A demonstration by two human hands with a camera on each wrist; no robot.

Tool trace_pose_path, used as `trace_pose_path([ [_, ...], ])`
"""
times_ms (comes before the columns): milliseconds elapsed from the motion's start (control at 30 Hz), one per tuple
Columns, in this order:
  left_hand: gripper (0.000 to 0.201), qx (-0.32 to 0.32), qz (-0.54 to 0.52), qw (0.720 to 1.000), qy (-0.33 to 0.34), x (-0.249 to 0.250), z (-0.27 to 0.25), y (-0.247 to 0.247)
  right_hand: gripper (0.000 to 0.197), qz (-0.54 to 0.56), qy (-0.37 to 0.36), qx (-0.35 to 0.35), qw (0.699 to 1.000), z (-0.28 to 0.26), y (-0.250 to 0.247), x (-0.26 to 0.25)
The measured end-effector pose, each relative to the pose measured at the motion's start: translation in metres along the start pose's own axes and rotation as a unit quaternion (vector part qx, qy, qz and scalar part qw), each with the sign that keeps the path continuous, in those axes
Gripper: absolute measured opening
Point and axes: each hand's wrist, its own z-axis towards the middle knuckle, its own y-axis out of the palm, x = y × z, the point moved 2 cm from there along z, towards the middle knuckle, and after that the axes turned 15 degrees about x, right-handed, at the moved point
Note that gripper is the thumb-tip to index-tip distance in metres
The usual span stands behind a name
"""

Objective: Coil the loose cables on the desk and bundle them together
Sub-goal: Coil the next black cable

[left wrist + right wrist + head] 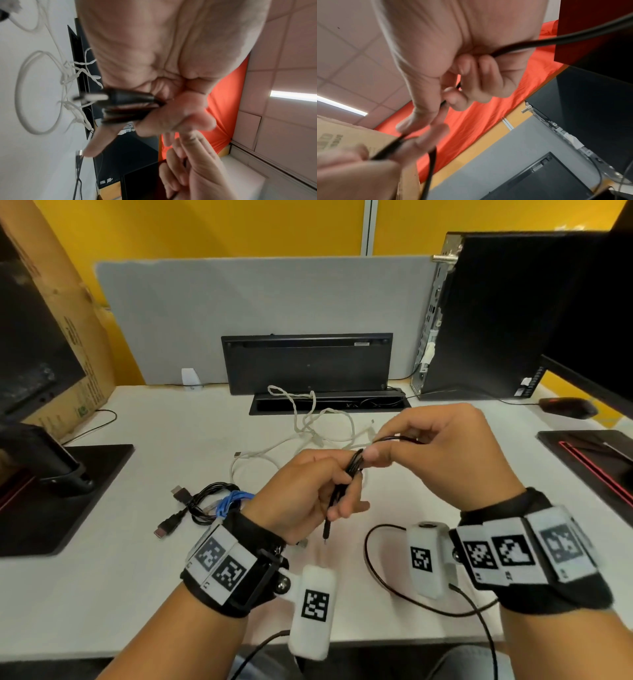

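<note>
My left hand (318, 494) grips a folded bundle of thin black cable (351, 470) above the middle of the white desk (120, 577); one plug end hangs below the fist. In the left wrist view the black cable (130, 105) lies across the curled fingers (171, 119), its plug pointing left. My right hand (435, 453) pinches the free strand of the same black cable (518, 44) and holds it against the top of the bundle. Loose white cables (318, 429) lie tangled on the desk behind the hands. A coiled black cable tied with a blue cable (219, 501) rests at the left.
A black cable tray slot (329, 402) and an upright keyboard (308, 364) stand at the back. A computer tower (507, 316) and mouse (565, 407) are at the right, a monitor base (51, 494) and cardboard box (61, 313) at the left.
</note>
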Motion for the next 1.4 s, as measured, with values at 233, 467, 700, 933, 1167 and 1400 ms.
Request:
trace_pose_path([
  [233,0.038,-0.033,-0.147,0.989,0.003,0.006,-0.003,0.004,0.031,-0.032,-0.01,0.023,0.999,-0.01,0.026,0.026],
  [467,0.045,0.077,-0.237,0.966,0.073,0.006,-0.002,-0.005,0.027,-0.096,0.068,-0.135,0.984,-0.019,0.035,0.04],
  [700,0.045,0.182,-0.266,0.933,0.158,0.016,0.004,-0.024,0.029,-0.132,0.135,-0.31,0.932,-0.039,0.048,0.042],
  [933,0.037,0.217,-0.079,0.959,0.163,0.008,0.005,-0.023,0.029,-0.106,0.104,-0.353,0.924,-0.033,0.041,0.009],
  [1167,0.041,0.122,0.039,0.988,0.086,0.006,0.004,-0.011,0.027,-0.069,0.045,-0.253,0.964,-0.01,0.005,-0.019],
  [1400,0.044,0.048,0.038,0.998,0.033,0.002,0.0,-0.001,0.017,-0.011,-0.013,-0.024,1.0,0.016,-0.011,-0.006],
])
